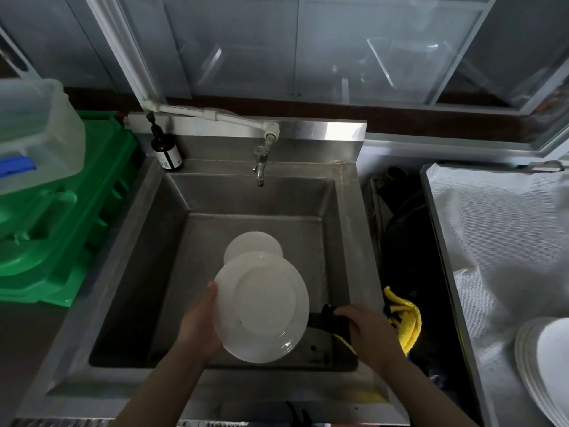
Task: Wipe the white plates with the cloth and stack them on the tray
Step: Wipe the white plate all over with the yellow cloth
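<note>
We see a sink (345, 211) of brushed stainless steel, dull and smeared in the basin, brighter along its back ledge. The tap (260, 163) is tarnished metal on a white plastic pipe (212, 114). The plate (261, 306) we hold looks like glazed white ceramic, smooth and glossy. The cloth (406, 322) is soft, nappy fabric, yellow and dark. The crates (67, 229) are shiny green plastic, and a finely woven white fabric covers the tray (492, 241).

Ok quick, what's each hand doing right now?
Left hand: holding the round white ceramic plate by its edge.
Right hand: gripping the black-and-yellow cloth.
</note>
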{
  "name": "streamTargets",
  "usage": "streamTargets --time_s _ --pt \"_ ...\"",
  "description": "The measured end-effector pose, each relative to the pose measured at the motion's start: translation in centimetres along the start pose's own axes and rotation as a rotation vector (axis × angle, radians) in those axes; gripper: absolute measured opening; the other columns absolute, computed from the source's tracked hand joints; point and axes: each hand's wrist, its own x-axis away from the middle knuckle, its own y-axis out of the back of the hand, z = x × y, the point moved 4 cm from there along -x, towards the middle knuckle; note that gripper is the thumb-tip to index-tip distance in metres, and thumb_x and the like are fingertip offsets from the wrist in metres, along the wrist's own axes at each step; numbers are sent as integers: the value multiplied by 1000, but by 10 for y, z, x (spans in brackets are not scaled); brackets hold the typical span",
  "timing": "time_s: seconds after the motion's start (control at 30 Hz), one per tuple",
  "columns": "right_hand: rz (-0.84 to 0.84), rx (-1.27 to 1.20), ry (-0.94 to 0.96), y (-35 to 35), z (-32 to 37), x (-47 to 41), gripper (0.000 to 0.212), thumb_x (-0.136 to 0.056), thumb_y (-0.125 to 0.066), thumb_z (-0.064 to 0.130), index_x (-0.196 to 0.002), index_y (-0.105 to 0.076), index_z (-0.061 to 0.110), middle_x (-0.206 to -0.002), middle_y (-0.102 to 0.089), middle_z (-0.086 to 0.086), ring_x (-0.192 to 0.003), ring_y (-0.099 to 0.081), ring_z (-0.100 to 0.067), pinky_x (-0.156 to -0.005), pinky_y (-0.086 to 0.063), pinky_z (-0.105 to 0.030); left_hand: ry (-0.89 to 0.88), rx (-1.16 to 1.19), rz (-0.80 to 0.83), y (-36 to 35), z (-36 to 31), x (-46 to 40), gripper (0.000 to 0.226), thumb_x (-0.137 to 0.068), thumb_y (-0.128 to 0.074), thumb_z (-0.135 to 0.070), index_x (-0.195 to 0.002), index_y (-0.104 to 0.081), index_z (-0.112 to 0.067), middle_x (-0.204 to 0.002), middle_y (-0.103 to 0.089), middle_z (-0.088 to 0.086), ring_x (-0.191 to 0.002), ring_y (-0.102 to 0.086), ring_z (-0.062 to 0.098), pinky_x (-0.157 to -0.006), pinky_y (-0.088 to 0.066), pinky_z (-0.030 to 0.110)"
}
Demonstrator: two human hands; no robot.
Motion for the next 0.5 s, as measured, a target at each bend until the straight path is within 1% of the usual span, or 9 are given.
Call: streamTargets --time_s 0.07,0.13,0.17,0.2,0.23,0.3,0.37,0.43,0.5 --pt "-117 -92 -34 14 -7 2 35 -89 -53 1 -112 -70 22 -112 -69 3 -100 -66 -20 -83 -52 -32 3 -3 17 -5 1 3 36 -104 -42 -32 -118 -66 -10 -108 -74 14 -105 -65 38 -90 -51 52" --pt "-188 -205 -72 28 -12 2 38 -87 -54 -5 -108 -71 23 -106 -70 8 -99 -66 -15 -87 -48 -19 3 -9 25 -8 3 5 36 -104 -42 -31 -120 -66 -9 -111 -73 16 -106 -64 38 -91 -51 51" --pt "-204 -256 -99 35 -12 2 40 -87 -54 -6 -107 -72 23 -104 -69 11 -99 -65 -11 -87 -44 -12 4 -3 25 -10 3 6 36 -104 -43 -31 -120 -65 -8 -113 -72 16 -106 -64 38 -88 -52 50" --pt "-211 -299 -123 43 -12 2 41 -88 -53 -7 -106 -71 25 -103 -68 14 -99 -64 -8 -87 -42 -10 3 -2 18 -11 4 7 35 -103 -44 -30 -121 -65 -8 -113 -72 17 -106 -64 38 -85 -52 48" --pt "-215 -345 -141 50 -11 1 43 -89 -51 -6 -105 -71 28 -103 -67 16 -98 -63 -5 -87 -43 -13 4 -4 21 -13 4 8 35 -103 -45 -30 -122 -64 -8 -114 -71 17 -106 -64 38 -84 -53 47" --pt "-225 -439 -176 63 -6 1 47 -90 -49 -6 -101 -68 36 -103 -67 17 -97 -61 3 -83 -44 -12 4 -15 40 -17 5 10 37 -102 -46 -31 -125 -63 -8 -119 -69 19 -110 -63 40 -89 -52 51" --pt "-246 -526 -181 74 1 0 50 -89 -47 -9 -98 -67 35 -104 -67 15 -98 -58 11 -79 -40 -2 -17 -43 13 -18 5 10 39 -101 -52 -34 -128 -62 -8 -124 -67 21 -115 -61 43 -98 -48 59" --pt "-259 -558 -163 81 11 -1 51 -87 -45 -12 -95 -68 34 -104 -67 16 -99 -56 12 -78 -38 1 -40 -77 21 -21 4 12 55 -90 -66 -44 -132 -60 -9 -129 -64 22 -119 -59 45 -101 -44 67" --pt "-273 -577 -144 85 21 -2 51 -86 -45 -12 -94 -69 32 -104 -66 19 -100 -56 11 -81 -37 0 -33 -105 48 -25 3 13 64 -82 -70 -50 -133 -61 -12 -129 -65 19 -117 -61 45 -98 -46 69"
